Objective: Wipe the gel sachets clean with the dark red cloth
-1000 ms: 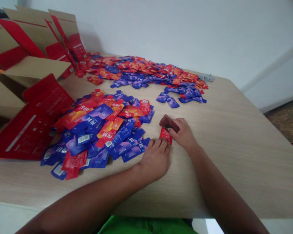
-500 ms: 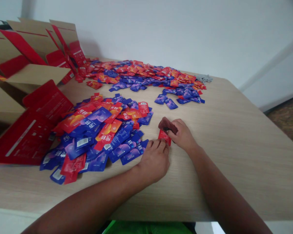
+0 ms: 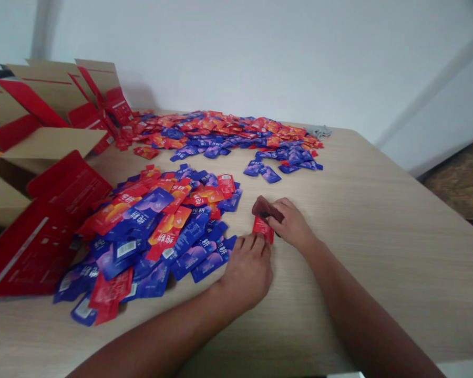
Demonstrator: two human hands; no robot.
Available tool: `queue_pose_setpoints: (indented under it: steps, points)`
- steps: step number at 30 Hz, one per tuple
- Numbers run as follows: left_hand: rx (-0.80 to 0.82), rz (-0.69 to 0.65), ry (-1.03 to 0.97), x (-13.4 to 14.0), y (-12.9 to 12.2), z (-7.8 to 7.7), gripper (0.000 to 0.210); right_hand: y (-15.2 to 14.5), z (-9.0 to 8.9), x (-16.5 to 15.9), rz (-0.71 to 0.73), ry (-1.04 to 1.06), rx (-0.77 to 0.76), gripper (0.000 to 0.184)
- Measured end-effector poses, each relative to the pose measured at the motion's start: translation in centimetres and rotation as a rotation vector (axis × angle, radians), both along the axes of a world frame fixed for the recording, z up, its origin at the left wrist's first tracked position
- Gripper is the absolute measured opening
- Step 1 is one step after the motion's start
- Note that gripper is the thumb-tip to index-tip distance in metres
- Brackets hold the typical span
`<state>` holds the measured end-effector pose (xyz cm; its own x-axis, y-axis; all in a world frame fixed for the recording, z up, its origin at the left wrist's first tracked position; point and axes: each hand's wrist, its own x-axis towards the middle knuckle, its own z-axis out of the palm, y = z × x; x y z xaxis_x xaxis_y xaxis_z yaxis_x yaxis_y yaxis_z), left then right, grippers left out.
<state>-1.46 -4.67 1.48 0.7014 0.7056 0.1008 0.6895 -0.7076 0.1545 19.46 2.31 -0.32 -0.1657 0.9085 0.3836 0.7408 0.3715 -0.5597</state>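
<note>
A red sachet lies flat on the table between my hands. The curled fingertips of my left hand press its near end against the tabletop. My right hand is closed around a folded dark reddish-brown cloth, which covers the sachet's far end. To the left of my left hand spreads a loose heap of blue and red-orange sachets, some showing barcodes. My right thumb is partly hidden by the cloth.
Open cardboard boxes with red outsides stand along the left. A long pile of red and blue sachets runs along the back by the white wall. Grey crumpled fabric lies at its right end.
The view has tilted up slightly, so things appear lower. My right hand and the cloth are a little farther from my left fingertips, and more of the red sachet shows.
</note>
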Motion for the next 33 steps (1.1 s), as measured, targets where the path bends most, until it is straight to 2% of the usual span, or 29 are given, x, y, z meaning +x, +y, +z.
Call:
queue_pose_setpoints:
  steps: [2,6,8,10,16,18,23,30,33]
  points:
    - [-0.004,-0.003,-0.005,0.0,0.0,0.0,0.05,0.0,0.2,0.1,-0.008,0.002,0.006,0.015]
    - [-0.023,0.009,-0.027,-0.1,0.0,0.1,0.048,-1.0,1.3,-0.2,0.192,-0.031,-0.073,0.02]
    - [-0.033,0.012,-0.021,0.0,-0.1,0.1,0.043,-1.3,1.5,-0.5,0.243,-0.027,-0.099,0.022]
    - [-0.02,0.016,-0.018,0.1,-0.1,0.1,0.044,-1.1,1.2,-0.6,0.213,-0.002,-0.085,0.021]
    - [-0.005,0.014,-0.004,0.1,-0.1,0.3,0.048,0.2,0.2,-0.1,0.004,0.058,-0.017,0.017]
    - [-0.013,0.01,-0.008,0.0,0.0,0.4,0.049,0.0,0.5,0.0,0.036,0.043,-0.032,0.016]
    - [-0.046,0.026,-0.013,0.0,0.0,0.3,0.045,-1.1,1.2,-0.3,0.225,0.001,-0.091,0.024]
    - [-0.045,0.019,-0.008,-0.1,0.1,0.3,0.049,0.6,-0.2,0.3,-0.031,0.088,-0.028,0.015]
    - [-0.054,0.017,-0.018,-0.1,0.1,0.5,0.049,0.2,0.2,0.4,-0.015,0.06,-0.033,0.012]
